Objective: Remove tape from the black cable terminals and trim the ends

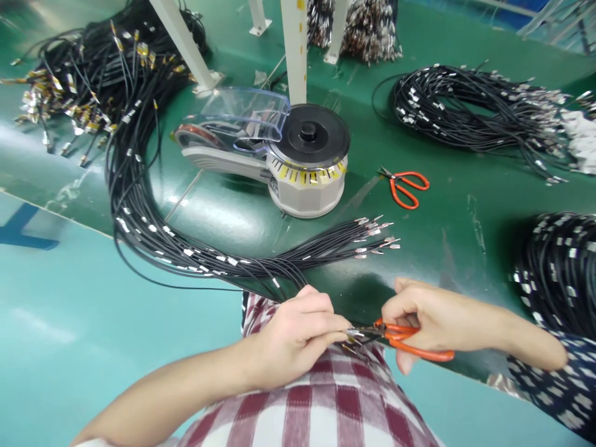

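Observation:
My left hand [310, 332] is closed around the ends of several black cables [291, 270], just over my lap at the table's front edge. Small metal-tipped ends [351, 347] poke out past its fingertips. In my right hand [414, 316] is a pair of orange-handled pliers [405, 338], its slim jaws pointing left and meeting the cable ends by my left fingers. Whether the jaws are closed on an end cannot be made out. Another group of cable ends [377, 239] from the same bundle lies on the table above my hands.
A round tape dispenser [307, 186] with yellow labels stands mid-table. Right of it lie red-handled scissors [405, 186]. Cable heaps sit at the back left [135, 56], back right [465, 112] and right edge [559, 273]. White posts [295, 56] rise behind the dispenser.

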A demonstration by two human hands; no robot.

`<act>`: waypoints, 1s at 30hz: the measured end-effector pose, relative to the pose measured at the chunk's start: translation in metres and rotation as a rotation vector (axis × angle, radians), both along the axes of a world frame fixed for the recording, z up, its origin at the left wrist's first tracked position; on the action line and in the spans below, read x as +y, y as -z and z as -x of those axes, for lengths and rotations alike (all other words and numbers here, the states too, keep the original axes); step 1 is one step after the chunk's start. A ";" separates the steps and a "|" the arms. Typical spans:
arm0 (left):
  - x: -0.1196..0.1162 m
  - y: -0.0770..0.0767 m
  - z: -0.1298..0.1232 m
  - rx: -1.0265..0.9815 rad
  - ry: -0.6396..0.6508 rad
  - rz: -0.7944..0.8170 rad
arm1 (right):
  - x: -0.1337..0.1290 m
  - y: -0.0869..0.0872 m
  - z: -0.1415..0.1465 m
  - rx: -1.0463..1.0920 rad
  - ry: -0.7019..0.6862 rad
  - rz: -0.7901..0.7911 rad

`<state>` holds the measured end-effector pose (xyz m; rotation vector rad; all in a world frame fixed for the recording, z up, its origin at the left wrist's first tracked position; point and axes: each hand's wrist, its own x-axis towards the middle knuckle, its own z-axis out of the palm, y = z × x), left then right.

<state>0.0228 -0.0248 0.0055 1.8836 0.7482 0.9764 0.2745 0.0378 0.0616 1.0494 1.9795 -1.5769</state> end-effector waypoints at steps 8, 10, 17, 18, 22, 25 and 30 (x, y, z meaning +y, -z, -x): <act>0.000 -0.001 0.000 0.018 0.013 -0.021 | 0.003 -0.015 0.001 -0.019 -0.071 -0.169; 0.001 -0.002 -0.001 0.019 0.011 -0.028 | 0.002 -0.016 0.002 -0.015 -0.105 -0.199; 0.000 0.000 0.000 0.014 0.014 -0.016 | -0.003 -0.018 0.003 -0.077 -0.115 -0.268; -0.001 0.000 0.000 0.014 0.015 -0.013 | -0.004 -0.019 0.004 -0.091 -0.111 -0.257; -0.001 0.000 0.000 -0.001 0.029 -0.010 | -0.003 -0.019 0.005 -0.114 -0.092 -0.196; -0.002 0.000 -0.001 -0.032 0.039 0.000 | -0.002 -0.015 0.004 -0.077 -0.062 -0.141; -0.004 0.000 -0.001 -0.062 0.060 0.082 | -0.002 -0.003 0.002 0.039 -0.008 -0.031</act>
